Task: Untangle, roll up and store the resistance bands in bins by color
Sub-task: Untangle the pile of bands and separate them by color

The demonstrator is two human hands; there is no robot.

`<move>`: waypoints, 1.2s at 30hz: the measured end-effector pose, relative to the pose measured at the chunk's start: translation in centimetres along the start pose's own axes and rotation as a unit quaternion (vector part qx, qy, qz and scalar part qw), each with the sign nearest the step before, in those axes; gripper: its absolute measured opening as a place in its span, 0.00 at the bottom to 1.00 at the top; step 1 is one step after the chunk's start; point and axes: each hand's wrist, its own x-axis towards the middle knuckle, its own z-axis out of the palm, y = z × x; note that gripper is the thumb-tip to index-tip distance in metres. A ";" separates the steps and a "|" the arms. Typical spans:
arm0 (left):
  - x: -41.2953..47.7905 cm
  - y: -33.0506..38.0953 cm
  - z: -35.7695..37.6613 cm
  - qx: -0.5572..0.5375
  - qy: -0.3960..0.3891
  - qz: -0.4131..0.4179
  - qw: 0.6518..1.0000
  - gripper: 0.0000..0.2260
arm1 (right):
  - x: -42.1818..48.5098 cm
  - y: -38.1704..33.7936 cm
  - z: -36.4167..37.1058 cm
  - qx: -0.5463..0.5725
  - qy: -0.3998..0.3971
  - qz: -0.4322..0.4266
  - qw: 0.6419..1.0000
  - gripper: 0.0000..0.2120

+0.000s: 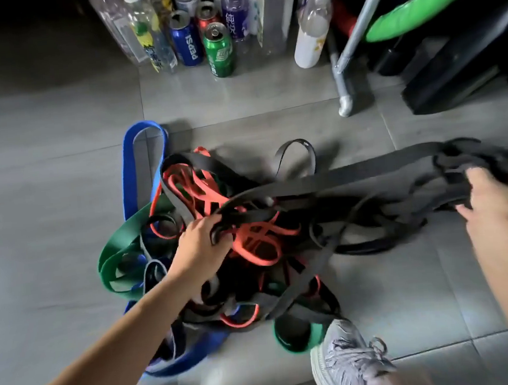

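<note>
My left hand [203,242] grips a black loop [219,226] in the tangle [251,244], my right hand [499,198] the bunched black band [367,171]. Limp, stretchy; I'd take free loops.

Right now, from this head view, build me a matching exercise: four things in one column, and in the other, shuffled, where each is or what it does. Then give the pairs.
1. left hand
2. right hand
3. blue band
4. green can

A. stands upright beside a blue can
B. grips a black strap in the middle of the tangle
C. holds a bunched black band off to the right
D. loops out at the tangle's far left

Pairs: 1-B, 2-C, 3-D, 4-A.
</note>
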 end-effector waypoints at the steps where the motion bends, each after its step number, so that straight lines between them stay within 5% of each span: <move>1: -0.2 -0.2 0.6 0.021 -0.021 0.013 0.999 0.25 | 0.9 0.7 -0.2 -0.030 -0.005 -0.029 0.999 0.15; 4: -0.6 0.1 1.9 0.023 -0.076 0.019 0.997 0.30 | 1.6 3.2 0.2 -0.231 -0.063 -0.031 0.970 0.38; 7: -0.5 0.6 2.6 -0.023 -0.135 0.019 0.990 0.34 | -2.0 3.9 2.0 -0.465 -0.162 -0.025 0.870 0.44; 11: -0.5 0.7 3.3 -0.011 -0.152 -0.001 0.988 0.34 | -6.0 5.8 4.6 -0.578 -0.211 -0.257 0.745 0.48; 14: -0.4 0.8 2.9 0.058 -0.117 0.010 0.991 0.32 | -7.5 7.8 7.2 -0.592 -0.378 -0.370 0.608 0.55; 16: -0.3 0.6 2.5 0.119 -0.127 0.042 0.984 0.31 | -8.3 9.4 7.7 -0.665 -0.468 -0.316 0.489 0.63; 19: -0.3 0.4 2.3 0.202 -0.166 0.088 0.961 0.32 | -9.1 12.2 6.9 -0.727 -0.470 -0.314 0.390 0.65; 22: -0.7 0.5 2.7 0.261 -0.180 0.176 0.932 0.33 | -8.6 13.3 5.6 -0.702 -0.416 -0.392 0.425 0.50; 26: -2.6 1.3 5.1 0.393 -0.254 0.271 0.841 0.21 | -7.2 13.7 2.8 -0.637 -0.407 -0.443 0.482 0.36; 28: -3.2 1.6 5.7 0.360 -0.223 0.243 0.873 0.12 | -6.8 13.4 1.3 -0.618 -0.370 -0.405 0.563 0.26; 30: -3.2 3.0 5.3 0.200 -0.136 0.190 0.952 0.11 | -5.5 13.0 -0.1 -0.645 -0.319 -0.275 0.638 0.19; 32: -2.9 6.6 4.7 0.062 -0.039 0.207 0.976 0.12 | -3.6 12.8 -1.5 -0.621 -0.271 -0.145 0.721 0.19; 34: -2.5 11.2 4.7 -0.027 0.018 0.257 0.966 0.12 | -2.4 11.8 -2.2 -0.530 -0.245 -0.054 0.810 0.28; 36: -2.2 15.2 5.0 -0.087 0.014 0.260 0.962 0.11 | -3.3 10.4 -2.0 -0.440 -0.293 -0.039 0.848 0.46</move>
